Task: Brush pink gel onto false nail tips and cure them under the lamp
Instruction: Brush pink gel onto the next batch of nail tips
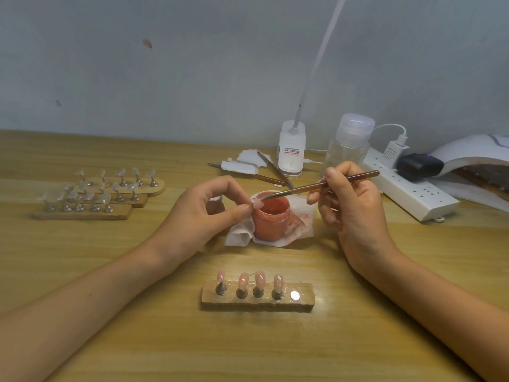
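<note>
My left hand (202, 213) pinches a small false nail tip (256, 204) just over the left rim of the open pink gel jar (271, 219). My right hand (348, 201) holds a thin brown brush (325, 185), its bristle end touching the tip. Near me a wooden holder (303, 297) carries several pink-coated tips (259, 279) on metal stands, with one bare magnet spot at its right end. The white curing lamp (473, 158) stands at the far right.
The jar sits on a stained white tissue (298, 213). Three wooden holders with clear tips (96, 194) lie at left. Behind are tweezers (275, 169), white pads, a desk lamp base (291, 150), a clear pump bottle (351, 142) and a white power strip (413, 194).
</note>
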`<action>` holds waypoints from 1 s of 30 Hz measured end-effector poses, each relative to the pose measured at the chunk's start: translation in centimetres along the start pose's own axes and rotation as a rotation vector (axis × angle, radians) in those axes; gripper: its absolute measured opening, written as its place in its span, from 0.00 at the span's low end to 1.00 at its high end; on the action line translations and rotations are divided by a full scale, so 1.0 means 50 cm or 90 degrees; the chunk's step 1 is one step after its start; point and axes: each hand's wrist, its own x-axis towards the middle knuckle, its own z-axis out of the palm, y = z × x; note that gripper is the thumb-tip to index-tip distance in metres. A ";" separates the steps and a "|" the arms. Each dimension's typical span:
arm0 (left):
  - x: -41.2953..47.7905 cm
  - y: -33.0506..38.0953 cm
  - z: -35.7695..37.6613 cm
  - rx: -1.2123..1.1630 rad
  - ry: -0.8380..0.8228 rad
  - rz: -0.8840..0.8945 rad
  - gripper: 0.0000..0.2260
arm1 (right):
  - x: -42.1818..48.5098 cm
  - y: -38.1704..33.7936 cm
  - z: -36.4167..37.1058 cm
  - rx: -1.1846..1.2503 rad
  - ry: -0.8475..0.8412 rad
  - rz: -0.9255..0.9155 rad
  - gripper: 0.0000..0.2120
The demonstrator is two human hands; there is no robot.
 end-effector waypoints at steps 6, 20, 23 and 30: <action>-0.001 0.004 0.000 -0.004 0.001 -0.001 0.05 | 0.000 -0.002 -0.003 0.025 0.016 -0.015 0.09; -0.001 0.014 0.001 0.013 0.009 -0.013 0.08 | -0.004 -0.003 0.001 -0.010 0.009 -0.017 0.08; -0.003 0.018 0.003 0.006 0.003 -0.018 0.09 | 0.000 -0.001 -0.005 -0.004 0.054 -0.001 0.09; 0.000 0.018 0.003 0.003 0.001 -0.033 0.08 | -0.006 -0.003 0.002 -0.016 0.003 -0.038 0.08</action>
